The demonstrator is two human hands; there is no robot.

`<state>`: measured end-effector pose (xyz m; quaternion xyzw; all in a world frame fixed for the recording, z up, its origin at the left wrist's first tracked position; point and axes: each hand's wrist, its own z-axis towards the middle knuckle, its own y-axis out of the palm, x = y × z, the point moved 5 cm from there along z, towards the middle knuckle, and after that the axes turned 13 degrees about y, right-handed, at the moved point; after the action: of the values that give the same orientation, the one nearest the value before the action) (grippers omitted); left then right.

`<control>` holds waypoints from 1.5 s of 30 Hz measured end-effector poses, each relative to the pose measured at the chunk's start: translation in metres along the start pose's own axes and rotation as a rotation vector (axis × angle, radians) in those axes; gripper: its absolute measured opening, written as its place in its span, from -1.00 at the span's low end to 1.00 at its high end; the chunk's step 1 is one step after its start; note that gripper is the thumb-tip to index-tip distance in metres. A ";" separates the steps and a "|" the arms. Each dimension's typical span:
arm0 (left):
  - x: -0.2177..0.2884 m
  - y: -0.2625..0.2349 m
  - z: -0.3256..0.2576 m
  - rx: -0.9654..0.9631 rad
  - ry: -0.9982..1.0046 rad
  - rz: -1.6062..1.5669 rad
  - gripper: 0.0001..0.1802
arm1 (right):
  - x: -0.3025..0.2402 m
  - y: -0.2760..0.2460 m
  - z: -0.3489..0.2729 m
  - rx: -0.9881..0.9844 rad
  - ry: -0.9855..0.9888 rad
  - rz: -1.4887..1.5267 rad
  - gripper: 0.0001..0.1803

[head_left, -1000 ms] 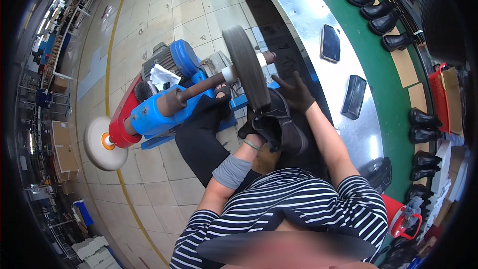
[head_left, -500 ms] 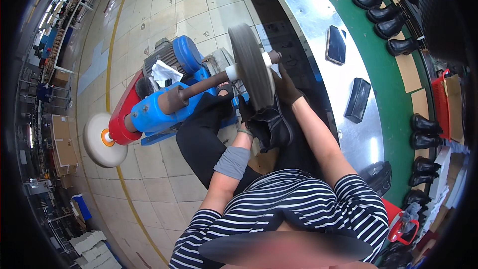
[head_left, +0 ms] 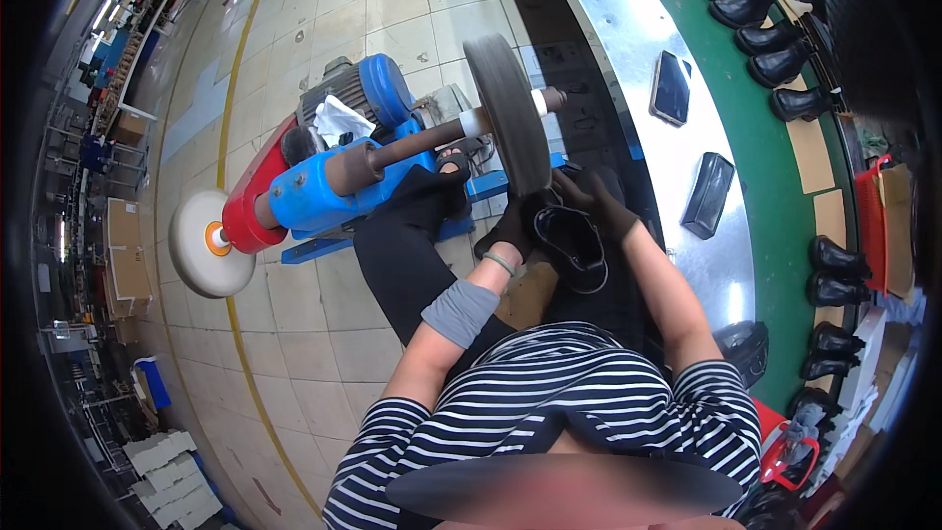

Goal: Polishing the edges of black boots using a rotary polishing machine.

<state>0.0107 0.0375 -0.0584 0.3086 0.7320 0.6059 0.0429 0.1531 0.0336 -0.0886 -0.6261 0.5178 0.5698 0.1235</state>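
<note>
A black ankle boot (head_left: 572, 247) is between my two hands, its opening facing up toward me. Its far end meets the lower rim of a dark round buffing wheel (head_left: 510, 118) on a shaft; the exact contact spot is hidden. My left hand (head_left: 508, 234), in a dark glove, is closed on the boot's left side. Along its right side, my right hand (head_left: 599, 204), also gloved, has its fingers bent round the far part. Some fingertips of both hands are hidden by the boot and wheel.
The blue and red polishing machine (head_left: 319, 186) carries a pale wheel (head_left: 201, 243) at its other end. On the metal table (head_left: 667, 186) to my right lie a phone (head_left: 670, 88) and a black case (head_left: 706, 196). Several black boots (head_left: 780, 64) line a green surface (head_left: 756, 177) beyond.
The boot has shifted right and turned, showing more of its opening. My right hand has come down nearer to me from beside the shaft end. More of my left hand now shows.
</note>
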 end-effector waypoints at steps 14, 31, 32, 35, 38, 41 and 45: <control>0.023 -0.027 0.044 0.202 0.035 -0.159 -0.37 | -0.047 0.090 -0.050 0.210 0.116 0.962 -0.57; 0.002 0.019 0.013 -0.270 0.055 -0.265 -0.42 | -0.144 0.152 -0.140 0.391 0.204 -0.415 -0.13; -0.002 0.011 0.012 -0.271 0.054 -0.266 -0.42 | -0.160 0.162 -0.138 0.443 0.190 -0.768 -0.05; 0.000 -0.021 0.012 0.040 0.133 0.457 -0.44 | -0.183 0.198 -0.103 0.373 0.302 -1.382 0.09; 0.000 -0.041 -0.004 0.009 0.136 0.482 -0.45 | -0.173 0.214 -0.065 0.264 0.442 -1.692 0.14; 0.004 -0.039 0.023 -0.027 0.147 0.511 -0.46 | -0.153 0.196 -0.026 0.205 0.390 -1.768 0.15; 0.013 -0.050 0.036 -0.070 0.158 0.555 -0.47 | -0.160 0.168 0.003 -0.036 0.502 -1.642 0.19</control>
<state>-0.0041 0.0718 -0.1090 0.4472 0.5993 0.6415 -0.1713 0.0486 0.0439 0.1181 -0.9118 -0.0965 0.1525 0.3687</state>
